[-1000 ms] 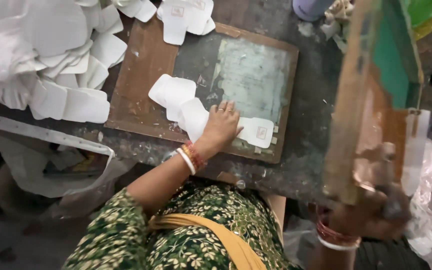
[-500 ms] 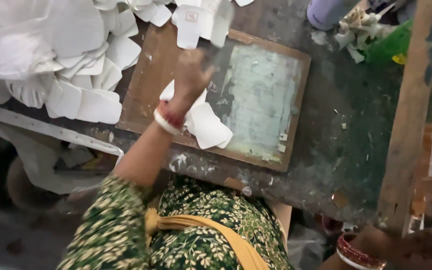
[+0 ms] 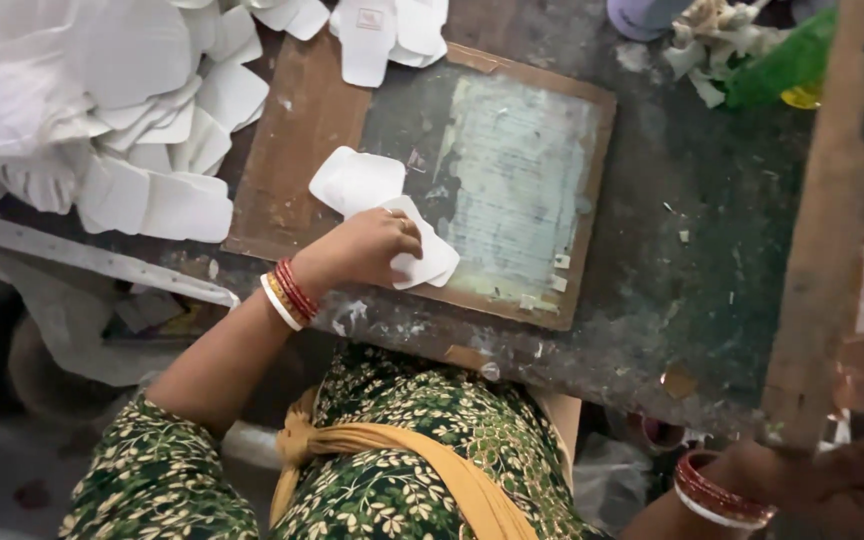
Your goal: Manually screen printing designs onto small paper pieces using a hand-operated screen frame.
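My left hand, with red and white bangles at the wrist, rests on a white die-cut paper piece lying on the brown wooden board. A second white paper piece lies just beyond it. The board's middle carries a worn, pale printing patch. My right hand, at the lower right, grips the lower edge of a raised wooden frame that stands tilted up over the table's right side.
A large heap of white die-cut paper pieces fills the upper left. More pieces lie at the board's far edge. A green bottle and paper scraps sit at the top right. The dark table is stained.
My left hand has come back from the far side of the board to its near edge and now presses on a white paper piece. The raised frame stays up at the right.
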